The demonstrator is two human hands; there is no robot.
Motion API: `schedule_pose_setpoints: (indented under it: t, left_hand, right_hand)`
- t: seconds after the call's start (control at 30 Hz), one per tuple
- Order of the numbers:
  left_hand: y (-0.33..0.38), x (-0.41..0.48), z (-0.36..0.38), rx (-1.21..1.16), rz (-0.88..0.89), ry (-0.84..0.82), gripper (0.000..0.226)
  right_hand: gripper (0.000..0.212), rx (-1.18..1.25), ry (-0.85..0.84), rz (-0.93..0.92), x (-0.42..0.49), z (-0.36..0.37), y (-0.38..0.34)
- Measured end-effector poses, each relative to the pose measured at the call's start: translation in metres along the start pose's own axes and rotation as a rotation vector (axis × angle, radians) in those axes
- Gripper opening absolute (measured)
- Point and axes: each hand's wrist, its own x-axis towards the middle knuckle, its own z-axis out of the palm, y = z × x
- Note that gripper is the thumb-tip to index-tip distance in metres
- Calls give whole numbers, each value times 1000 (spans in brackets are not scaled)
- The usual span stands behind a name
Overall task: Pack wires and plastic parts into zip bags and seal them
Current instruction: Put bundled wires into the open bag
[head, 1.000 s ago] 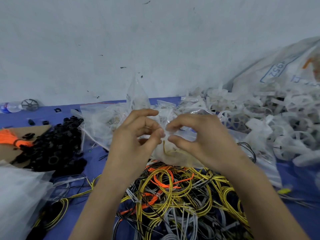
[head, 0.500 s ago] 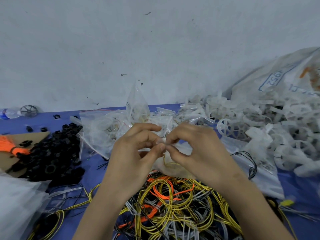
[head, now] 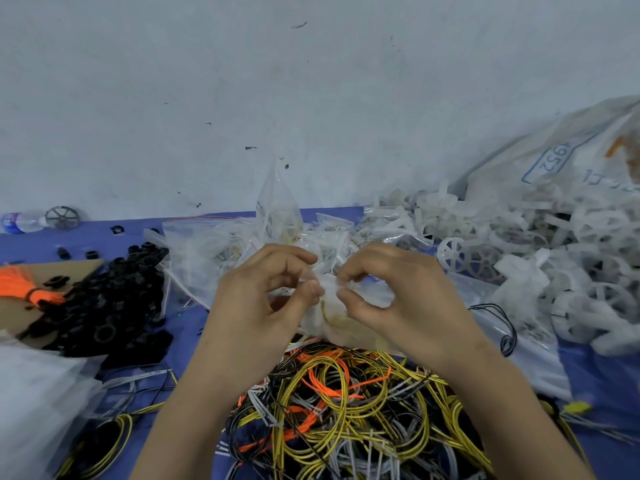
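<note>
My left hand point(head: 263, 299) and my right hand point(head: 394, 292) meet at the middle of the view, both pinching the top edge of a small clear zip bag point(head: 332, 317). Thumb and forefinger of each hand press the bag's strip, close together. Inside the bag a yellow wire coil shows faintly. Below my hands lies a tangled heap of yellow, orange, black and grey wires point(head: 346, 410). Most of the bag's lower part is hidden behind my hands.
A pile of filled clear zip bags point(head: 221, 247) lies behind my hands. Black plastic rings point(head: 110, 303) are heaped at left beside cardboard and an orange tassel point(head: 20, 278). White plastic wheels point(head: 540, 268) and a large sack point(head: 561, 157) fill the right. A blue cloth point(head: 616, 382) covers the surface.
My hands have dropped a little in the view and drawn together on the bag's top edge; the fingertips sit nearly touching where they were slightly apart a second ago.
</note>
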Motion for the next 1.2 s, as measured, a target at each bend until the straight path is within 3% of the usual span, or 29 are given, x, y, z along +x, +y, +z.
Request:
schedule_pose_setpoints:
  t: [0.2, 0.4, 1.2]
  left_hand:
    - [-3, -1, 5, -10, -21, -109, 9]
    - [-3, 0, 5, 66, 81, -74, 5]
    - [-2, -1, 4, 182, 50, -59, 6]
  right_hand:
    - [11, 15, 31, -13, 0, 4, -4]
    - [7, 66, 2, 23, 0, 2, 1]
    - [10, -88, -110, 52, -2, -11, 7]
